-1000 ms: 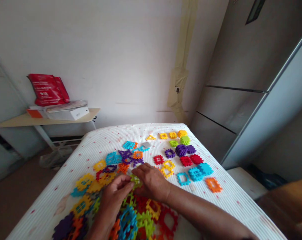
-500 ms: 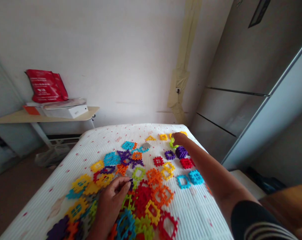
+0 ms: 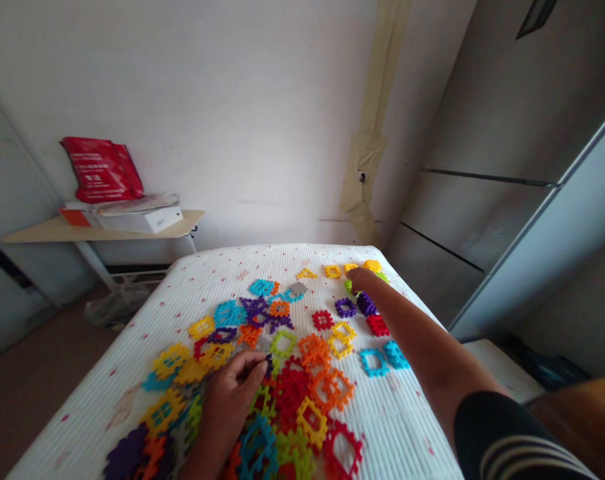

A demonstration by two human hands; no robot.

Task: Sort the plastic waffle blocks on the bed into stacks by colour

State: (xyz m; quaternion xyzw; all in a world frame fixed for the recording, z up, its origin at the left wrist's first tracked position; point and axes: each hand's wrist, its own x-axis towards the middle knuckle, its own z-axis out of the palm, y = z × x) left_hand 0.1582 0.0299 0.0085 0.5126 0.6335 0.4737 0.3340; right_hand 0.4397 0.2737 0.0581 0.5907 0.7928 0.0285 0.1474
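Note:
My left hand is in a pinch over the near heap of interlocking plastic building pieces. A bit of a dark purple building piece shows at its fingertips. My right arm stretches to the far right of the bed-like surface, where my right hand has its fingers together and pointing down on a green building piece, mostly hidden beneath it. Close by lie a yellow square frame, a purple square frame and a purple stack. Further green shows behind the hand.
A white dotted quilted cover lies under the pieces. Blue frames and a red piece sit beneath my right forearm. A side table with a red bag stands left; a grey fridge-like cabinet stands right.
The view has shifted slightly, moving the scene a little rightward. My right hand covers more of the green piece, and green now shows behind it. My left hand keeps its pinch.

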